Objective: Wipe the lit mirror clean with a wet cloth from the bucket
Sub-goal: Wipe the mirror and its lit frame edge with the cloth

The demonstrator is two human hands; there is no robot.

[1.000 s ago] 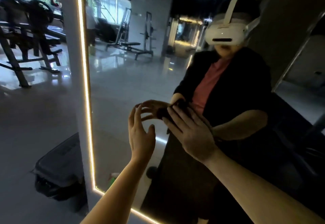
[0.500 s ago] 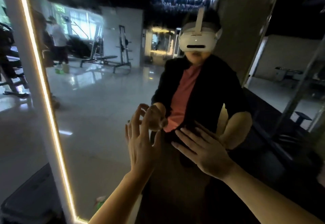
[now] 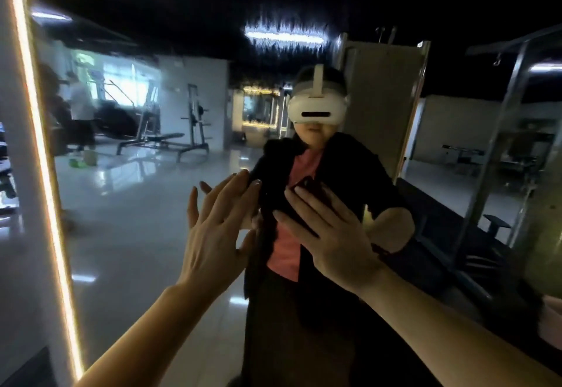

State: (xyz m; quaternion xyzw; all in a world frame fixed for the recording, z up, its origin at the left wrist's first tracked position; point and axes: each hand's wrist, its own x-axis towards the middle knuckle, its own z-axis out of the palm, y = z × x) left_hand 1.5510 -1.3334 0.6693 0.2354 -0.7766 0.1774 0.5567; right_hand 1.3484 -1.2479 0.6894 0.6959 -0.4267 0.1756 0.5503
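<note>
The lit mirror fills the view, with a glowing light strip down its left edge. It reflects a person in a dark jacket wearing a white headset. My left hand is raised in front of the glass with its fingers straight and spread, holding nothing. My right hand lies flat toward the glass at chest height of the reflection, fingers straight. Something dark shows past its fingertips; I cannot tell if it is a cloth. No bucket is plainly in view.
The glass reflects a gym hall with a shiny floor, a weight bench and another person at the far left. A dark box sits low beside the mirror's left frame. A metal frame is reflected on the right.
Both hands have risen higher against the mirror and sit closer together. The view has swung right and up, so the light strip now lies at the far left.
</note>
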